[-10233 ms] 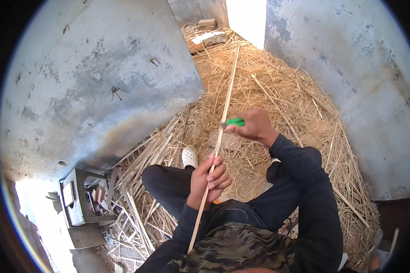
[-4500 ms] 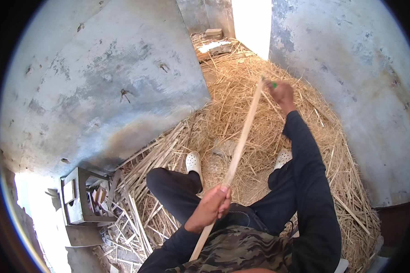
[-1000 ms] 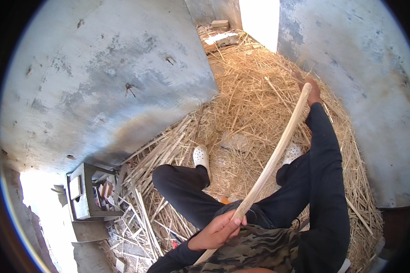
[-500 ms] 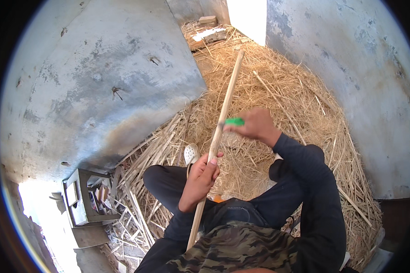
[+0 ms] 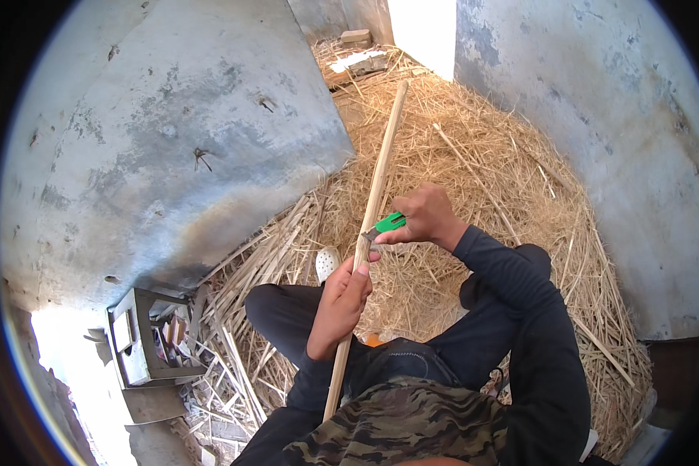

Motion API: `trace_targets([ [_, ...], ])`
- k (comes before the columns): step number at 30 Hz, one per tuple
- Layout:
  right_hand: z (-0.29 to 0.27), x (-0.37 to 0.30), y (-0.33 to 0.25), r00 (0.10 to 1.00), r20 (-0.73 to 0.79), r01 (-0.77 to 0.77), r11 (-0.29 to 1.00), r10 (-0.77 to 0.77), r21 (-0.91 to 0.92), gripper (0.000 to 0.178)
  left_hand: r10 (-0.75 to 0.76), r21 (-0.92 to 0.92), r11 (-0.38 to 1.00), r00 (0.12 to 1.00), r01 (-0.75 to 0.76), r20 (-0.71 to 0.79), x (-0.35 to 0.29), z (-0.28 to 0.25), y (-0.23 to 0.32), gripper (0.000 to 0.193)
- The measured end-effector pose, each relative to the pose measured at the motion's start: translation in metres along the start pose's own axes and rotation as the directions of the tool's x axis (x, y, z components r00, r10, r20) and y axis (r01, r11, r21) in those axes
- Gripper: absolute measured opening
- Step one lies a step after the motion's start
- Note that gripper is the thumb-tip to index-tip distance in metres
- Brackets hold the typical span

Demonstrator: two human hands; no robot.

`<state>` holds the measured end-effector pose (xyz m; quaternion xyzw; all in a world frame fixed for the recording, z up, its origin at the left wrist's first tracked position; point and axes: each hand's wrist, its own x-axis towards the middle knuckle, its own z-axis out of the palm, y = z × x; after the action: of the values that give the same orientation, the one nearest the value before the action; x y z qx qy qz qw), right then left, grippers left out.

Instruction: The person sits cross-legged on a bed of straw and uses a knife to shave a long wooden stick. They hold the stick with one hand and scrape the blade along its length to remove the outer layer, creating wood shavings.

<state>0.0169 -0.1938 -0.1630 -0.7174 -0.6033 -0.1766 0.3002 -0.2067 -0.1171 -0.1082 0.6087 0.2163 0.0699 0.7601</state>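
Gripping pale strip [image 5: 380, 172] in curled fingers [image 5: 356, 286] of left hand [image 5: 338, 309], slanting it above straw [image 5: 474, 124]. Clasping green-handled cutter [image 5: 391, 222] in curled fingers of right hand [image 5: 429, 213], with blade [image 5: 372, 234] apparently against strip just beyond left hand.

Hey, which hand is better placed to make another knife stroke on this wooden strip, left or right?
Probably the right hand: it holds the green utility knife, blade against the wooden strip. The left hand is gripping the strip just below the blade.
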Motion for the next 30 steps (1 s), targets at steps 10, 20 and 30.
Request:
trace_targets([
  [10,0.001,0.006,0.045,0.951,-0.014,-0.310,0.948,0.310,-0.080,0.078,-0.015,-0.113,0.993,1.000,0.017,0.020,-0.009,-0.003,-0.003,0.037],
  [20,0.006,0.004,0.077,0.969,-0.052,-0.248,0.964,0.243,-0.101,0.077,-0.035,-0.067,0.997,0.998,0.039,0.058,-0.020,0.008,-0.009,0.038],
  [30,-0.001,0.011,0.135,0.936,-0.075,-0.353,0.905,0.345,-0.236,0.080,-0.103,-0.063,0.992,0.990,0.109,0.101,-0.038,0.009,-0.015,0.036],
])
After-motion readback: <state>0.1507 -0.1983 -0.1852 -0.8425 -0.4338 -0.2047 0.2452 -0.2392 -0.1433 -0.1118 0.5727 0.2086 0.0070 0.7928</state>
